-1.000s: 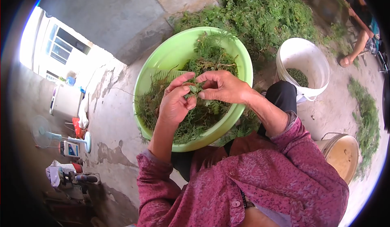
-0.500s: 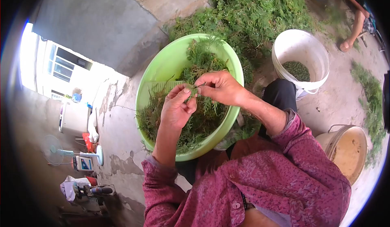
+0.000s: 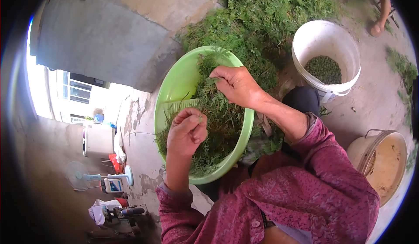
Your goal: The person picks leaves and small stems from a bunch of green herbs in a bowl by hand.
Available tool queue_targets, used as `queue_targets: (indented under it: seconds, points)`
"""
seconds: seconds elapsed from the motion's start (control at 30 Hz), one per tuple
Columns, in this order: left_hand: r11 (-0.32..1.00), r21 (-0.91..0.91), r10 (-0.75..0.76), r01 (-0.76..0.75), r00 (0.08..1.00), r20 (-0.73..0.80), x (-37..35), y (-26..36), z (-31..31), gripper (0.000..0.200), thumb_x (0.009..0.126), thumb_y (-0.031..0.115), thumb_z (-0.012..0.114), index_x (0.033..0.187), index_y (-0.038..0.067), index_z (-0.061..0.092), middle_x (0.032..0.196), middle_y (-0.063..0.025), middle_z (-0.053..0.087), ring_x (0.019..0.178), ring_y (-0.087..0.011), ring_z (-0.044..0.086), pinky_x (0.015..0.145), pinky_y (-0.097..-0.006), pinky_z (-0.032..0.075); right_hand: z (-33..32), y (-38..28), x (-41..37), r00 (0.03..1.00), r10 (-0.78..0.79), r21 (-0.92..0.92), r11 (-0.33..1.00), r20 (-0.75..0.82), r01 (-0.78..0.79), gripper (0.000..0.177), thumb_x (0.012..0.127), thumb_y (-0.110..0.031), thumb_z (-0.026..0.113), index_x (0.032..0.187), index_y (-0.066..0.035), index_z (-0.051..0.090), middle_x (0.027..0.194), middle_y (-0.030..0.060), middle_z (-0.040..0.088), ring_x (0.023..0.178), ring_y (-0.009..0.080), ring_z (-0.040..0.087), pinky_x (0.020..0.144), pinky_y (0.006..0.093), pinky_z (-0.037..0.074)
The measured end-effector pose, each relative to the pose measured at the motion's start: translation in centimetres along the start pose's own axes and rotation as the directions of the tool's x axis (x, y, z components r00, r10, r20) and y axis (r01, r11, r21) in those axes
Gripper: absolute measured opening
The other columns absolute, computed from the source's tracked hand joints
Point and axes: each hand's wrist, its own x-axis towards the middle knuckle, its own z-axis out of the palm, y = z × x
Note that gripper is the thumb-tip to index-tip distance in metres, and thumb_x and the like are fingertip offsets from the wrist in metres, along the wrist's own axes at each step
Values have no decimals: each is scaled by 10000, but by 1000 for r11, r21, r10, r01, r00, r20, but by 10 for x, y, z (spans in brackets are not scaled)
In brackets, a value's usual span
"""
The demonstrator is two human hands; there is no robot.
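A light-green plastic basin (image 3: 176, 84) holds a heap of leafy evergreen sprigs (image 3: 214, 126). My right hand (image 3: 240, 87) is above the upper part of this heap, its fingers closed. A bit of green sprig shows at its fingertips, with the rest hidden by the fingers. My left hand (image 3: 187, 130) is over the lower left side of the basin, thumb and fingers pinched together. Something small and greenish shows at its fingertips, too small to name. The two hands are apart.
A large pile of cut greenery (image 3: 270, 21) lies behind the basin. To the right stands a white bucket (image 3: 301, 47) with small green round pieces (image 3: 324, 69). Nearer is a lidded pail (image 3: 388, 165). A fan (image 3: 94, 176) is at left. Another person's leg (image 3: 384, 12) shows at upper right.
My hands were together at a sprig and are now separated. The right moved up and slightly right over the heap; the left moved down. The whole view has shifted a little.
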Motion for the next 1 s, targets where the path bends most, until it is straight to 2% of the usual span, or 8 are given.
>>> queue_targets:
  seconds: [0.1,0.2,0.33,0.5,0.67,0.8,0.9,1.0]
  points:
    - [999,44,36,-31,993,-115,8,15,13,92,849,44,515,933,25,546,728,-109,514,492,-103,414,409,-221,334,17,22,-3,941,-333,-117,938,-54,326,103,788,-67,538,879,-34,572,630,149,565,573,338,577,521,377,470]
    - [968,239,84,-77,996,-22,35,33,42,116,836,44,511,947,23,536,759,-127,533,498,-95,429,407,-220,344,17,16,-19,956,-108,-368,906,274,208,62,776,-90,495,785,-34,522,603,199,547,596,389,574,538,475,441]
    - [843,497,99,-205,968,232,109,35,102,147,842,70,525,973,4,522,802,-134,555,534,-103,462,448,-226,371,3,8,-17,967,-8,-219,974,256,66,89,775,-101,519,779,-12,518,632,207,551,609,394,560,579,464,437]
    - [847,515,39,-134,981,192,156,1,183,528,825,198,612,1259,-16,401,1077,-180,546,924,-185,542,744,-323,468,-4,12,-17,967,-65,-113,989,247,95,139,778,-121,530,821,5,572,712,214,594,691,398,585,667,463,453]
    - [357,826,330,-436,886,325,128,19,127,524,826,211,624,1267,4,428,1213,-173,495,1100,-205,495,889,-338,422,-14,11,-21,969,-161,127,982,187,138,146,774,-89,541,881,-1,588,720,205,601,688,375,596,643,430,474]
    - [431,841,543,-326,839,47,74,42,44,328,850,226,608,1087,3,572,1033,-97,600,968,-165,556,833,-300,444,-12,12,-21,975,-134,118,986,177,114,211,798,-35,541,1010,-30,535,582,99,524,509,218,553,491,333,435]
    - [667,740,385,-93,893,-235,27,17,18,265,848,247,615,962,7,615,897,-61,627,857,-133,580,776,-263,451,-9,11,-21,982,-115,117,988,150,98,349,794,-16,557,1132,-31,470,578,70,512,494,154,514,482,293,417]
    - [769,639,236,-9,933,-271,8,-19,6,259,856,256,605,947,13,617,867,-37,623,798,-109,578,717,-247,454,-5,7,-24,982,-99,-85,990,159,113,524,776,-42,571,1262,-45,372,610,97,546,521,247,564,512,353,454]
